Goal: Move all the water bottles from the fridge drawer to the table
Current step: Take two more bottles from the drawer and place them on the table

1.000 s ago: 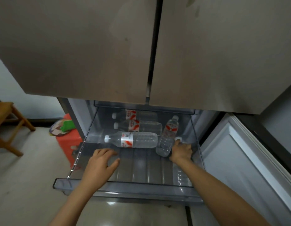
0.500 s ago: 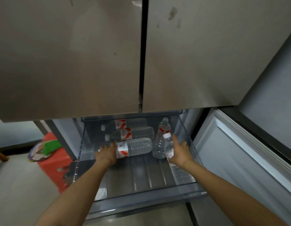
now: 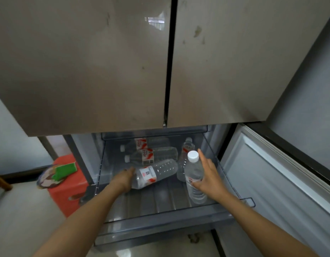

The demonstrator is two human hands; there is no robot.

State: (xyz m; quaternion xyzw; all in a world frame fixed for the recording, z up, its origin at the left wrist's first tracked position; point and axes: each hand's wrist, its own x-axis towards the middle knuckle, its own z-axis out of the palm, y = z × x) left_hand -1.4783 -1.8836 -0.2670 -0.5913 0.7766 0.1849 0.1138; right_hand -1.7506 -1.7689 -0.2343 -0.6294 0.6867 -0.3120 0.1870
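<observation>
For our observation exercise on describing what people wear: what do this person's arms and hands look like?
Both arms are bare as far as the picture shows: no sleeve on the left forearm or the right forearm. The left hand and right hand wear no gloves, and no watch, bracelet or ring shows.

Our left hand (image 3: 123, 179), which hovered over the drawer (image 3: 160, 218) floor a second ago, now grips the neck end of the front bottle (image 3: 157, 172), and that bottle lies skewed, its base swung toward the back right. Our right hand (image 3: 208, 176) no longer rests on the cap (image 3: 193, 156) of the lying right bottle (image 3: 194, 173); it holds that bottle upright, raised nearer to us than half a second ago.
</observation>
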